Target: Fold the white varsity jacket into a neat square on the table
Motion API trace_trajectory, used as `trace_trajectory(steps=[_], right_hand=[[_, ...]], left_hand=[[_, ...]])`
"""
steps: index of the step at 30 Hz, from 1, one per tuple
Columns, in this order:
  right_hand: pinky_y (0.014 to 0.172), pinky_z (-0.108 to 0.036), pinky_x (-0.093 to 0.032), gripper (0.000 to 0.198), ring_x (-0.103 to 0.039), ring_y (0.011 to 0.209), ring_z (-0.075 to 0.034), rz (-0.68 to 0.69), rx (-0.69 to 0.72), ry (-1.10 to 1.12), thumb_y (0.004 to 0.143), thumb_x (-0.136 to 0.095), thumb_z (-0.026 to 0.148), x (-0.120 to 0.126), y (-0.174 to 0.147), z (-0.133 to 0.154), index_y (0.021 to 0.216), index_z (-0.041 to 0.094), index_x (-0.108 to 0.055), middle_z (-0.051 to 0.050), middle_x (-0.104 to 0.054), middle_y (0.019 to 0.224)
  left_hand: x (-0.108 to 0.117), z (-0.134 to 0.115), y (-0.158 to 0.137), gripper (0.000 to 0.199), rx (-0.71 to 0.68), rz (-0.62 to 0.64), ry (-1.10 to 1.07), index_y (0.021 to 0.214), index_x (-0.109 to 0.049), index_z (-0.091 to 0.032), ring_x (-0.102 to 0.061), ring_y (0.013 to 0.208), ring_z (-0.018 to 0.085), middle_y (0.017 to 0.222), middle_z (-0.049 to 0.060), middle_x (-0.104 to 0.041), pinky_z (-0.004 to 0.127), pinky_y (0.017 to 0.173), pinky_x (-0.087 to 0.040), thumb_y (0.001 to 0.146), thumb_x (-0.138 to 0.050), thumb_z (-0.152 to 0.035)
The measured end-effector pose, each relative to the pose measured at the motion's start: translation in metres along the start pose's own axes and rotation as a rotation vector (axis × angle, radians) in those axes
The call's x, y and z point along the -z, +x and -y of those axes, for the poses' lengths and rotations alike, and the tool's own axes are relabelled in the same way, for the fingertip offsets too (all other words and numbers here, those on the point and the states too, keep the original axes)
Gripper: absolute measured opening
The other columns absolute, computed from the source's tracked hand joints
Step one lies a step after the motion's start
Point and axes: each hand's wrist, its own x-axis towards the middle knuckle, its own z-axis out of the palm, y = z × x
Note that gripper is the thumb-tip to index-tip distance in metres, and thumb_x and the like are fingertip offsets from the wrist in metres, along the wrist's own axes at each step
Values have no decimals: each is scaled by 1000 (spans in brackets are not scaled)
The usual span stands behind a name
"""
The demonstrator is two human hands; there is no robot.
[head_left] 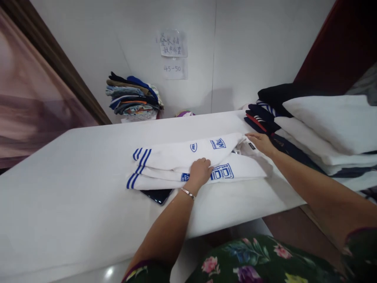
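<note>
My left hand [200,171] lies flat and open on the folded white shirt [182,157] on the bench [73,188]. My right hand [260,142], open too, touches the shirt's collar end.

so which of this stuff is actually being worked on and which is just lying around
In hand:
- white garment with blue stripes and logos, folded on the white table
- left hand pressing on it
- right hand at its right end

Lying about:
- stack of folded clothes on the right
- colourful pile by the wall
- dark flat object under the garment
- paper notes on the wall
</note>
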Motion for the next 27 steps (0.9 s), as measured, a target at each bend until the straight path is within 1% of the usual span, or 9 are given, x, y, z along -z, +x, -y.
trace_trajectory(steps=[3, 6, 10, 12, 15, 18, 22, 25, 27], right_hand=[[78, -33, -52, 36, -65, 94, -25, -44, -63, 69, 84, -52, 43, 29, -40, -14, 102, 19, -72, -7, -73, 99], [77, -33, -51, 33, -65, 92, -25, -67, -110, 50, 82, -53, 41, 47, -85, -37, 99, 20, -71, -7, -73, 99], [71, -36, -53, 38, -66, 83, -24, -71, -201, 51, 80, -52, 43, 54, -132, -61, 107, 21, -68, -8, -71, 102], [75, -36, -53, 40, -65, 91, -25, -47, -161, 31, 80, -52, 42, 53, -146, -65, 111, 22, -67, -8, -68, 113], [92, -38, -48, 40, -58, 113, -27, 9, -24, -21, 79, -55, 40, 49, -152, -64, 115, 24, -65, -7, -62, 126], [101, -38, -42, 43, -55, 117, -27, 55, 25, -86, 78, -57, 38, 45, -148, -61, 117, 23, -64, -7, -63, 123], [86, -35, -49, 40, -63, 95, -24, 44, 10, -118, 80, -53, 37, 39, -139, -61, 115, 21, -66, -7, -68, 103], [74, -32, -50, 35, -63, 81, -21, -42, 25, -73, 81, -53, 38, 33, -134, -64, 106, 20, -69, -6, -68, 89], [70, -32, -50, 32, -63, 78, -20, -118, 38, -43, 81, -53, 37, 29, -130, -65, 101, 19, -70, -6, -68, 88]], left_hand=[[0, -3, -2, 23, -30, -68, -27, 104, -59, -21, -53, 99, 23, 104, 6, -59, 35, 82, -40, 91, -53, -39], [0, -9, -4, 31, -103, -111, -78, 112, -57, -23, -50, 105, 23, 113, 7, -57, 36, 87, -39, 89, -55, -45], [-1, -14, -5, 39, -181, -95, -149, 115, -58, -24, -50, 110, 23, 119, 6, -57, 36, 90, -39, 86, -58, -50], [-1, -15, -6, 45, -204, -71, -153, 116, -58, -24, -51, 108, 23, 117, 6, -58, 36, 90, -40, 83, -60, -54], [-1, -14, -6, 50, -229, -26, -132, 118, -59, -24, -52, 106, 23, 114, 6, -60, 36, 89, -40, 79, -65, -55], [-2, -12, -6, 43, -235, -13, -115, 116, -63, -26, -52, 108, 24, 117, 5, -60, 37, 90, -40, 81, -65, -52], [-4, -10, -6, 37, -246, -37, -136, 113, -67, -27, -53, 108, 23, 117, 5, -61, 37, 91, -41, 86, -58, -51], [-4, -9, -5, 35, -253, -63, -158, 111, -69, -26, -54, 105, 22, 114, 6, -63, 37, 89, -43, 90, -53, -49], [-3, -8, -5, 32, -254, -69, -163, 110, -69, -27, -55, 104, 23, 113, 6, -64, 38, 87, -44, 92, -50, -45]])
